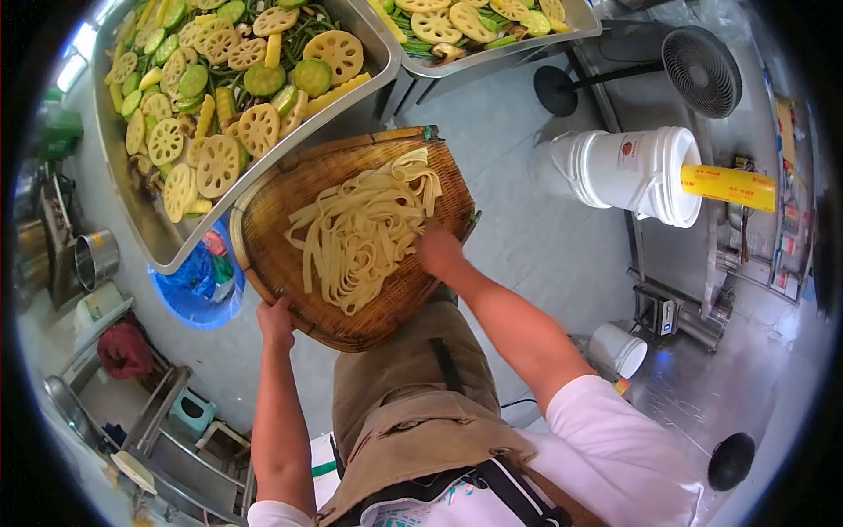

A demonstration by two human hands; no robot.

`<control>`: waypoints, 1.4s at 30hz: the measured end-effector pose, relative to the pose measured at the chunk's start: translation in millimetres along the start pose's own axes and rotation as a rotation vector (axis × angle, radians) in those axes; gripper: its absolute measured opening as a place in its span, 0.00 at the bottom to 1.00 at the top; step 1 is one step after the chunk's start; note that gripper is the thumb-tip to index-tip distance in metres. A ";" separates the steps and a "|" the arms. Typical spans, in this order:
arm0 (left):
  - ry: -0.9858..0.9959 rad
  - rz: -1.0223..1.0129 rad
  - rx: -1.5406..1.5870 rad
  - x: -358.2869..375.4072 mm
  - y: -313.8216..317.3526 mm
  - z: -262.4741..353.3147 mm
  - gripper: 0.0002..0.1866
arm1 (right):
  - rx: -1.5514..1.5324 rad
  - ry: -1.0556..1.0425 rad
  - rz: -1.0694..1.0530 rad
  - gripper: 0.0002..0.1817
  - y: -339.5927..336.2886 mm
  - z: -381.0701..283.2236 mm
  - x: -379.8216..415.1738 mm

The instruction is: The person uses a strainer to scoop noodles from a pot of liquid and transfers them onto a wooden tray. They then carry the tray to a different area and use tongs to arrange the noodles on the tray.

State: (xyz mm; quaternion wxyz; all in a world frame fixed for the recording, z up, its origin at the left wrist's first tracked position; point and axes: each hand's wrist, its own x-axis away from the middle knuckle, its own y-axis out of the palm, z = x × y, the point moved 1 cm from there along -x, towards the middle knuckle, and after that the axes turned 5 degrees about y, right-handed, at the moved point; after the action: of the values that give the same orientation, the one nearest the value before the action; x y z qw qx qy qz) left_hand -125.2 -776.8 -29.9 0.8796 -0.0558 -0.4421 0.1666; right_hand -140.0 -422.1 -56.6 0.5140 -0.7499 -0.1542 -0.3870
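Observation:
A woven bamboo basket (263,206), shaped like a scoop, is held in front of my apron. On it lies a loose heap of wide, flat, pale-yellow noodles (356,237). My left hand (277,323) is closed round the basket's lower left rim. At the heap's right edge my right hand (439,250) is closed, its curled fingers in among the noodles and partly hidden. Just beyond the basket, a big metal tray (386,57) holds sliced lotus root, cucumber, green beans and yellow strips; its near rim overlaps the basket's upper left edge in view.
A second tray (562,33) of similar vegetables stands at the top. To the right are a white bucket (645,171) with a yellow box (729,186) on it and a black fan (701,70). A blue basin (206,307) sits on the floor behind the basket's left side.

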 end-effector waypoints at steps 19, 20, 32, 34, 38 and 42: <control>0.000 -0.057 0.030 -2.0 -9.9 -15.3 0.15 | 0.018 -0.218 0.007 0.32 -30.2 -81.5 -31.1; -0.009 -0.054 0.027 -0.1 -10.2 -15.0 0.15 | 0.106 -0.231 -0.057 0.26 -47.4 -89.6 -19.3; -0.030 -0.062 -0.042 -1.1 -21.1 -21.0 0.16 | 0.273 0.008 -0.095 0.32 -28.1 29.6 52.5; -0.013 -0.065 -0.031 1.5 -16.3 -20.2 0.14 | 0.215 -0.103 0.055 0.33 -12.1 34.4 42.2; -0.009 -0.022 -0.035 8.6 -6.6 -8.4 0.11 | 0.173 -0.157 0.169 0.22 7.9 12.7 14.7; -0.060 -0.054 -0.088 8.3 -11.9 -8.5 0.17 | 0.214 -0.095 -0.020 0.20 1.5 32.4 -3.4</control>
State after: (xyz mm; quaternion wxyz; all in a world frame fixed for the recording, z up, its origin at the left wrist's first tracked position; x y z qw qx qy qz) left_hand -110.9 -784.7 -25.7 0.8668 -0.0776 -0.4765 0.1249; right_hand -127.5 -393.3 -65.7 0.5794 -0.7066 -0.2261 -0.3375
